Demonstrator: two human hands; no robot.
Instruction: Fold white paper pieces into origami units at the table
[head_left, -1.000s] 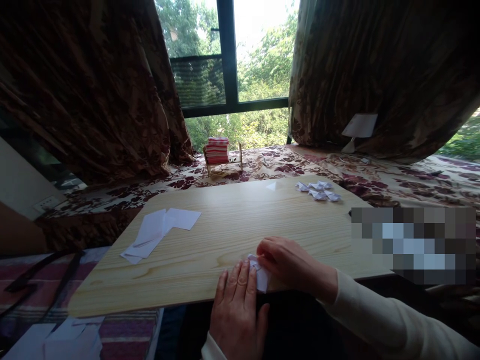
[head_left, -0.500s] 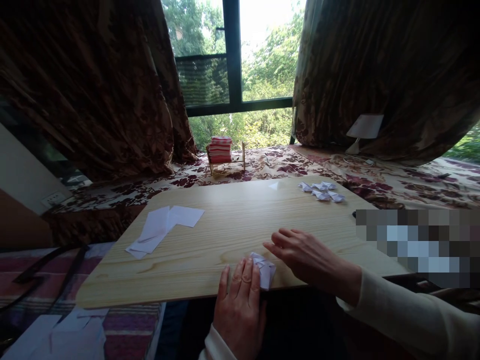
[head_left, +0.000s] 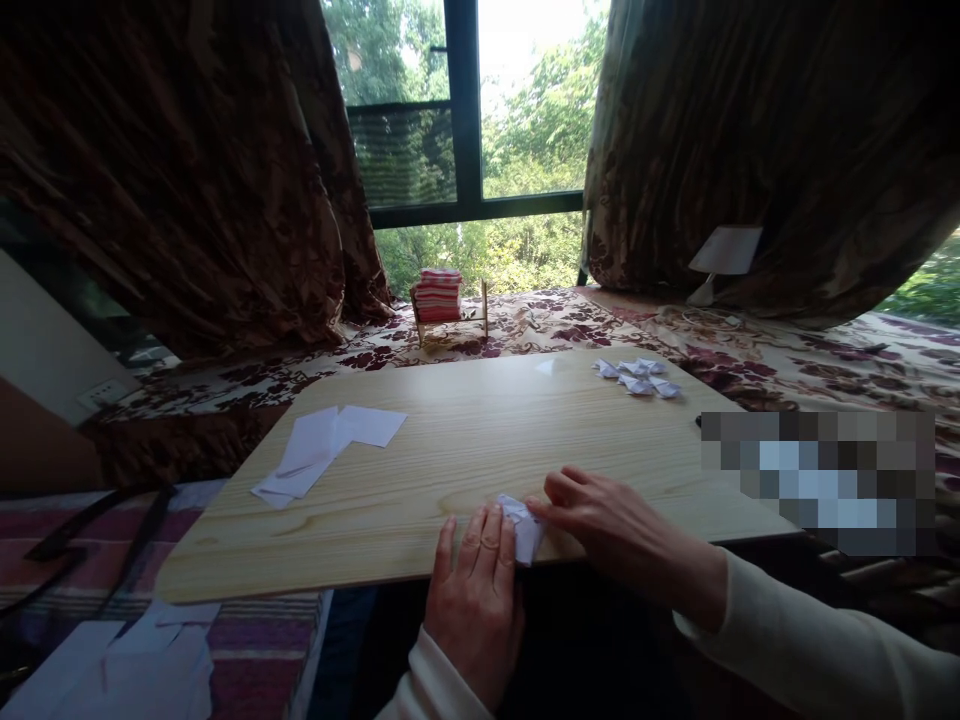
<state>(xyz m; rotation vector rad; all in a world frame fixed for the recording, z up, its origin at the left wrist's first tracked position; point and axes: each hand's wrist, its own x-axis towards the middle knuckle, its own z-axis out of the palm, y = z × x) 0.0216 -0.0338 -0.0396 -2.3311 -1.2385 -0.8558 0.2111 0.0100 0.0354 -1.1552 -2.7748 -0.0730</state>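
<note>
A small folded piece of white paper (head_left: 523,527) lies at the near edge of a light wooden table board (head_left: 450,470). My left hand (head_left: 474,595) rests flat on the board's edge, fingers stretched out and pressing the paper's left side. My right hand (head_left: 611,525) comes in from the right, fingers extended together, their tips touching the paper's right side.
A few white paper sheets (head_left: 322,450) lie on the board's left part. Several small folded paper pieces (head_left: 636,376) sit at the far right corner. A striped stack on a small wooden stand (head_left: 439,300) is behind the board. More white paper (head_left: 112,670) lies at bottom left.
My right hand lifted off the paper and spread open half a second ago, then came back down to touch the paper's right side. My left hand stayed on the paper.
</note>
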